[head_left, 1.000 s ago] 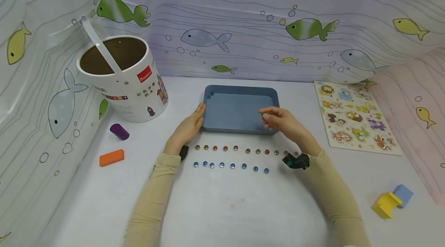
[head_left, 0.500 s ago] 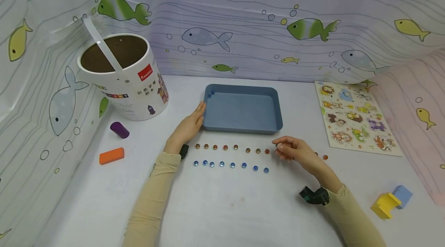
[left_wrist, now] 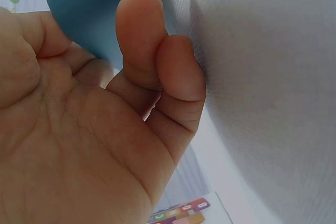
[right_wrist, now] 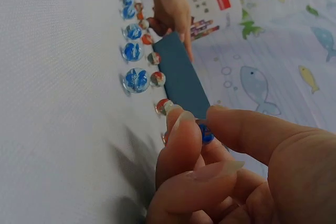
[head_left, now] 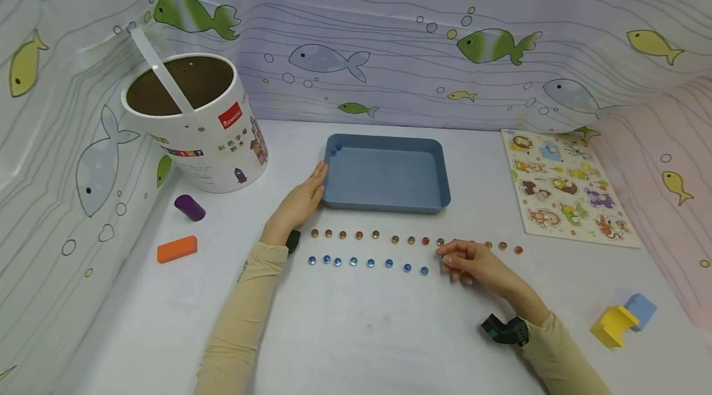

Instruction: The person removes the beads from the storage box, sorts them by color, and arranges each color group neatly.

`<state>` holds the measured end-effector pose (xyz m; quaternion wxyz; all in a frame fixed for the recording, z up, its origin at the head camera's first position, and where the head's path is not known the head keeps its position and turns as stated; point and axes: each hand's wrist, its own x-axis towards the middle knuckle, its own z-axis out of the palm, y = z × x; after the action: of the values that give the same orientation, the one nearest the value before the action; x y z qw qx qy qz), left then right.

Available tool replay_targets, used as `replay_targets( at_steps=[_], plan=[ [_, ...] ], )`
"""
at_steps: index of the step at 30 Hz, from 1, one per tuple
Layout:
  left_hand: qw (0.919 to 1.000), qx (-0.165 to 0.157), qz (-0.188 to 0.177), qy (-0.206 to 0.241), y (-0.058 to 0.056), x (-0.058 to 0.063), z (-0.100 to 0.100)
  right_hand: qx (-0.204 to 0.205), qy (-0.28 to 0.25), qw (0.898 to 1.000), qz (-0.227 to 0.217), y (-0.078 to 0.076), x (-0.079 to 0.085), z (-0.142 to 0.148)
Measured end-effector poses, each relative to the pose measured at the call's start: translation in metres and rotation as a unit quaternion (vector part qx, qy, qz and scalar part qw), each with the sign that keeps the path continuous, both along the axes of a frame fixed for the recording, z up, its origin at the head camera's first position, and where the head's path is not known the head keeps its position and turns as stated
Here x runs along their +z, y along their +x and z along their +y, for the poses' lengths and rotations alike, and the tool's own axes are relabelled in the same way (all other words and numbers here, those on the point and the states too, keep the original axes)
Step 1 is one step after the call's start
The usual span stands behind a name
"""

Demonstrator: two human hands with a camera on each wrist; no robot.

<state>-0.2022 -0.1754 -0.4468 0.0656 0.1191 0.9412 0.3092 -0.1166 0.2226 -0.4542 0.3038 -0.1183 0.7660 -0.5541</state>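
Note:
My right hand (head_left: 483, 266) is low over the table, by the right end of a row of blue marbles (head_left: 371, 263). Between its thumb and fingertips it pinches a blue marble (right_wrist: 207, 133), partly covered by the fingers. Just beyond that hand runs a longer row of orange-brown marbles (head_left: 376, 234); the hand overlaps part of it in the head view. With fingers extended, my left hand (head_left: 296, 204) rests against the left side of the blue-grey tray (head_left: 384, 175). Two blue marbles (head_left: 336, 149) lie in the tray's far left corner.
A white bucket (head_left: 208, 141) stands at the back left, with a purple cylinder (head_left: 190, 207) and an orange block (head_left: 177, 249) before it. To the right are an animal picture board (head_left: 567, 188), a yellow block (head_left: 614, 326) and a blue block (head_left: 641, 310).
My right hand has moved from over the tray's right side toward me and rightward, past the orange-brown row, still pinching. The left hand and the tray have stayed put.

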Motion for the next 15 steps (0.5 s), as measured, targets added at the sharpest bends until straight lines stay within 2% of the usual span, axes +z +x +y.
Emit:
replay_targets(
  at_steps=[5,15],
  plan=[
    [1.0,-0.002,-0.001,-0.001,-0.0003,-0.0005,-0.0022,0.019,0.025,0.999,0.019,-0.0004,-0.004,-0.0024],
    [1.0,-0.005,0.0,0.002,0.0,-0.0003,-0.0007,0.021,0.049,0.998,0.019,0.0006,-0.0102,-0.0059]
  ],
)
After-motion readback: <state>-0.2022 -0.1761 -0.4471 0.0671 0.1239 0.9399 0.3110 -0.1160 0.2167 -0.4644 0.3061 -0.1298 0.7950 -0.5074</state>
